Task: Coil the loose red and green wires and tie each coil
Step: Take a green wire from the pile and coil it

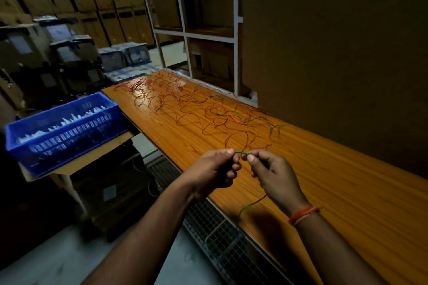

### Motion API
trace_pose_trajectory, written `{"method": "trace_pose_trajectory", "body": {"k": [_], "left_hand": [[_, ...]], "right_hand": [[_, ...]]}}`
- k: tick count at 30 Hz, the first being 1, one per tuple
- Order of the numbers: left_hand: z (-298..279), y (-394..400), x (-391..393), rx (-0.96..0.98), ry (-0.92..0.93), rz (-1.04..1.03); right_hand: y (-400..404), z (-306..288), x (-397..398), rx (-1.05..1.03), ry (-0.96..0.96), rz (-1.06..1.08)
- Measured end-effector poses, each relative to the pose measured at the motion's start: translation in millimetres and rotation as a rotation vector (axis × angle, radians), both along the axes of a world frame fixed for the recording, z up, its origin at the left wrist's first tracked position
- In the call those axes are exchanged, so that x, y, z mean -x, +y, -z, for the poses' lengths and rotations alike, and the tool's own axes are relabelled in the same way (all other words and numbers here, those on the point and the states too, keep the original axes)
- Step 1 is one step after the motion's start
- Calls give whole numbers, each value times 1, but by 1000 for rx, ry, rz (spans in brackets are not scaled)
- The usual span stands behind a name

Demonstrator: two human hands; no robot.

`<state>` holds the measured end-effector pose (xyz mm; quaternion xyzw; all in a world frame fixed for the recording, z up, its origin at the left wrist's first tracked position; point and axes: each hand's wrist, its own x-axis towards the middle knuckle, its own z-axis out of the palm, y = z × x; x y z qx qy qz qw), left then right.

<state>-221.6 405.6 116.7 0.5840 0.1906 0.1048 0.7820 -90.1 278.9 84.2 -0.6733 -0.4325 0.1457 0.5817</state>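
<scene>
While coiling has barely begun:
Grip: left hand (214,170) and right hand (272,172) pinch green wire (240,152).
Tangle (196,109): 12 o'clock, loose.
Next: likely winding loops.

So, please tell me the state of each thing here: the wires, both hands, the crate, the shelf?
green wire: pinched between both hands, its tail hanging below the right hand
left hand: pinches the green wire
right hand: pinches the green wire
red wires: loose, uncoiled, spread over the table
blue crate: open, holding white pieces
shelf: holds cardboard boxes
</scene>
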Motion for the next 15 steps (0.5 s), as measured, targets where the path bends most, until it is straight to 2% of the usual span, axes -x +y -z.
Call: {"method": "trace_pose_trajectory", "body": {"k": [2, 6, 10, 12, 15], "left_hand": [[-4, 0, -7, 126, -95, -1], [-18, 10, -20, 387, -343, -16], [-33, 21, -30, 421, -433, -137], [-35, 23, -35, 394, -445, -189], [-32, 22, -45, 273, -411, -200]], "right_hand": [[0, 7, -2, 6, 89, -28], [-1, 40, 7, -35, 455, -43], [-20, 76, 37, -10, 638, 135], [-34, 80, 42, 21, 518, 213], [-51, 58, 35, 84, 188, 214]]}}
